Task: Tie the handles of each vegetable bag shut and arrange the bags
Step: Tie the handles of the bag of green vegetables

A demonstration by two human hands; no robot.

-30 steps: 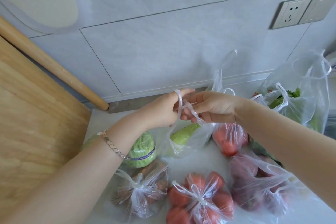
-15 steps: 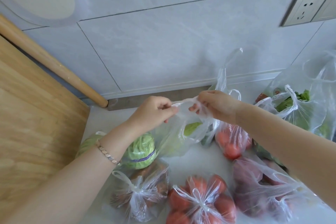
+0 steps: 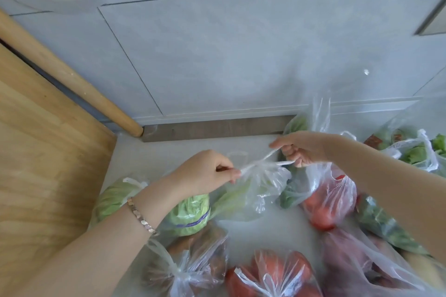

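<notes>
At the far left a wooden board (image 3: 36, 176) is seen, and a round wooden rod (image 3: 67, 75) is leaned along the tiled wall behind it. Just right of the board, a bagged cabbage (image 3: 113, 198) is laid on the pale tabletop (image 3: 265, 229). A second green head (image 3: 190, 212) with a purple band is set beside it, partly hidden by the forearm on which a bracelet (image 3: 142, 216) is worn. One handle end of the clear bag (image 3: 255, 185) of pale green vegetables is pinched by the left hand (image 3: 207, 176). This bag is placed mid-tabletop, between the two hands, and its handles are drawn taut into a knot (image 3: 255, 165) above its mouth. The other handle strands are gripped by the curled right hand (image 3: 304, 149). Below that hand a bag of tomatoes (image 3: 330, 200) is seen, and further right a bag of leafy greens (image 3: 415, 152). Along the near edge, a knotted bag of brown produce (image 3: 190, 265), a knotted tomato bag (image 3: 272, 275) and a bag of purplish produce (image 3: 357, 265) are lined up.
</notes>
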